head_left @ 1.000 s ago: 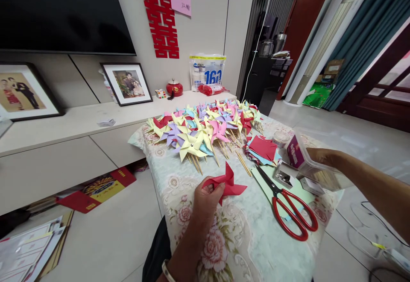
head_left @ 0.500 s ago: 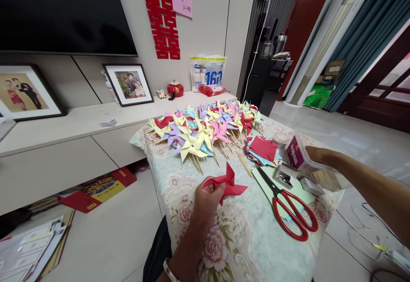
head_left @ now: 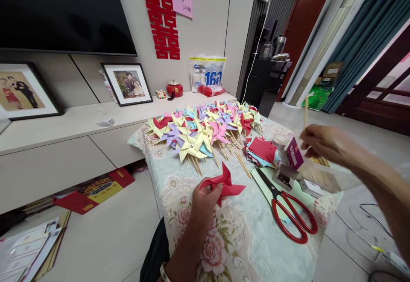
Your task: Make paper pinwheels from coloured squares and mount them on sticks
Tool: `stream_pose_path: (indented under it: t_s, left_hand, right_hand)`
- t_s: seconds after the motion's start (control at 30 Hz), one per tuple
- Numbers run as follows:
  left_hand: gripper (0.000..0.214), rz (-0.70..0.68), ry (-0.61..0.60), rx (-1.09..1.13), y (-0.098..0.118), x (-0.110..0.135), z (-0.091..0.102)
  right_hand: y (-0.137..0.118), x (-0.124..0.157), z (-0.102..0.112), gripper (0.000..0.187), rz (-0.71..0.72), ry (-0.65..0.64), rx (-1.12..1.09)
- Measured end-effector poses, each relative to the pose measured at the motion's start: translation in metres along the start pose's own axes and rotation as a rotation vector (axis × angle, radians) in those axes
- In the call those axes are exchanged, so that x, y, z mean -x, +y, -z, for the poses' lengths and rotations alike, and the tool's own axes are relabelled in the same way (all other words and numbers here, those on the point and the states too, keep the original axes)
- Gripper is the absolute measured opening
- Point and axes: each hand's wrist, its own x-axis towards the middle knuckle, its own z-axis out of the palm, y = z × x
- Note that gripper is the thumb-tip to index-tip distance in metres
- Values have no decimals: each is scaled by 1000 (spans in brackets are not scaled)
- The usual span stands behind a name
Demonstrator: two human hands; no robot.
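Note:
My left hand (head_left: 205, 201) is closed on a red paper pinwheel (head_left: 226, 183), holding it just above the flowered tablecloth (head_left: 243, 239). My right hand (head_left: 322, 143) is raised over a clear plastic box of wooden sticks (head_left: 323, 175) and pinches one stick (head_left: 306, 111), which points straight up. A heap of finished pinwheels (head_left: 205, 128) in yellow, pink, purple and red lies at the far end of the table. A stack of red and blue paper squares (head_left: 262, 149) sits beside the box.
Red-handled scissors (head_left: 288, 211) lie on a pale green sheet near the table's right edge. Loose sticks (head_left: 242, 162) rest by the paper. A low cabinet (head_left: 64, 145) with framed photos stands to the left, papers on the floor below it.
My right hand has lifted out of the stick box with one stick pinched upright. My left hand and the red pinwheel have stayed put.

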Motion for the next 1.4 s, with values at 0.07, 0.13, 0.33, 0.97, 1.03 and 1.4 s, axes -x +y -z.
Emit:
stream_pose_path:
  t_s: [0.07, 0.13, 0.33, 0.97, 1.03, 1.4]
  left_hand:
    - [22, 2, 9, 21, 1, 0, 1]
    - [24, 1, 9, 52, 3, 0, 2]
    - [24, 44, 8, 235, 13, -1, 5]
    - [20, 72, -86, 331, 20, 2, 6]
    - [20, 67, -149, 306, 22, 6, 6]
    - [24, 39, -183, 171, 15, 10, 5]
  right_hand:
    - [-38, 38, -12, 25, 89, -379, -488]
    - [-75, 76, -32, 26, 79, -673, -1015]
    - [-115, 135, -80, 26, -18, -811, -1406]
    - [-114, 150, -101, 33, -35, -894, -1540]
    - [-116, 151, -104, 34, -60, -931, -1558]
    - [-118, 143, -92, 42, 10, -885, -1241]
